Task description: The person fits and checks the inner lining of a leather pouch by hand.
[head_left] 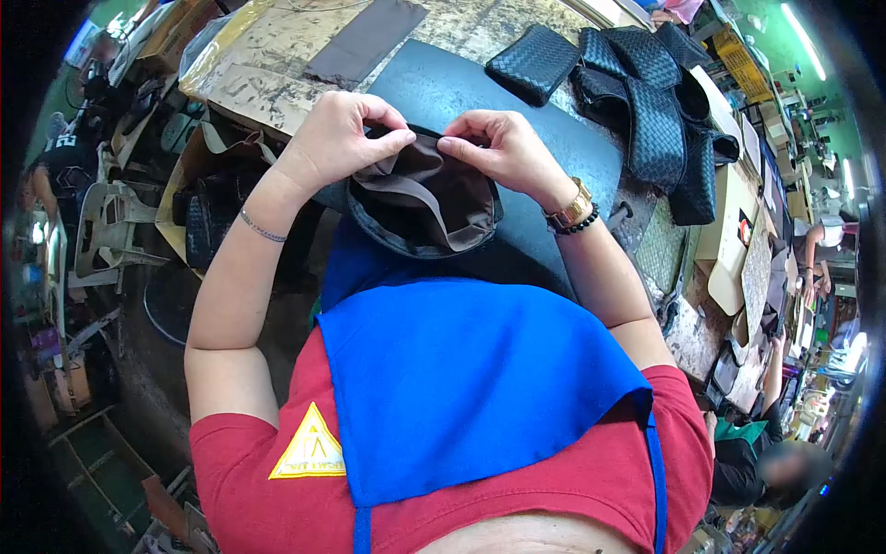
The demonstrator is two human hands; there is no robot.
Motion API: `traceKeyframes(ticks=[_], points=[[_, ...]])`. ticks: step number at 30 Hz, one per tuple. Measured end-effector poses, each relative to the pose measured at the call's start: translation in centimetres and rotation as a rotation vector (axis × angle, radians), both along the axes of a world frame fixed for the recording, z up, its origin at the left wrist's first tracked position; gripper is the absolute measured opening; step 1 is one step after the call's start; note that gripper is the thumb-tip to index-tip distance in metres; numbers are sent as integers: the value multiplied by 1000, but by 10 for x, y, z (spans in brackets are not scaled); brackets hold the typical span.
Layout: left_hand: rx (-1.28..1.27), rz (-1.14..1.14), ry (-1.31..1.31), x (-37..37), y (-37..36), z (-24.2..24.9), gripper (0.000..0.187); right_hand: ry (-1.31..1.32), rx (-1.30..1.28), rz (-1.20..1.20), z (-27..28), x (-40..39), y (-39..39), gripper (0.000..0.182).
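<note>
A dark pouch [425,208] with a brown fabric lining is held up in front of my chest, its mouth turned toward me. My left hand [346,138] pinches the far rim on the left side, thumb and fingers pressed together. On the same rim, a little to the right, my right hand [503,152] also pinches the edge. The lining hangs in folds inside. Beneath the pouch lies a smooth black sheet [577,152] on the worktable. The pouch's outer face is mostly hidden.
Several black woven-pattern pouches [637,102] are heaped at the table's back right, and one [535,63] lies apart. A dark fabric strip [366,42] rests on the stained worktable [263,78]. A box with dark items [208,208] stands at left. Another person [752,462] is at right.
</note>
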State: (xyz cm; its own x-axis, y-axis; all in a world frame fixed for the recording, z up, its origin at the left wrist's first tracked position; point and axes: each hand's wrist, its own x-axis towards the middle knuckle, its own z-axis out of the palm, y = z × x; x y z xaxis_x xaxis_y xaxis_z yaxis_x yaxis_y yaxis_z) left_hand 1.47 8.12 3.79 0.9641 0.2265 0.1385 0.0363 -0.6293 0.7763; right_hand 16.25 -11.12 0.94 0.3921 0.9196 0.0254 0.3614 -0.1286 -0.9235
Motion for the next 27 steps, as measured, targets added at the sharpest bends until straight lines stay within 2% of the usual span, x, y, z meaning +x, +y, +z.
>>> traceKeyframes(ticks=[1, 4, 10, 13, 16, 22, 27], points=[[-6, 23, 55, 0, -2, 3, 14, 2, 7, 6, -1, 1, 1, 23], [-3, -22, -28, 2, -1, -5, 20, -60, -70, 60, -1, 2, 5, 21], [25, -13, -6, 1, -6, -2, 17, -52, 17, 60, -2, 1, 9, 19], [393, -92, -160, -3, -5, 0, 16, -30, 24, 47, -4, 0, 9, 23], [454, -46, -150, -10, -5, 6, 15, -114, 39, 45, -4, 3, 8, 22], [184, -3, -66, -6, -3, 5, 14, -58, 20, 65, -3, 3, 14, 19], [153, 14, -16, -5, -3, 5, 14, -179, 41, 105, -3, 6, 17, 23]])
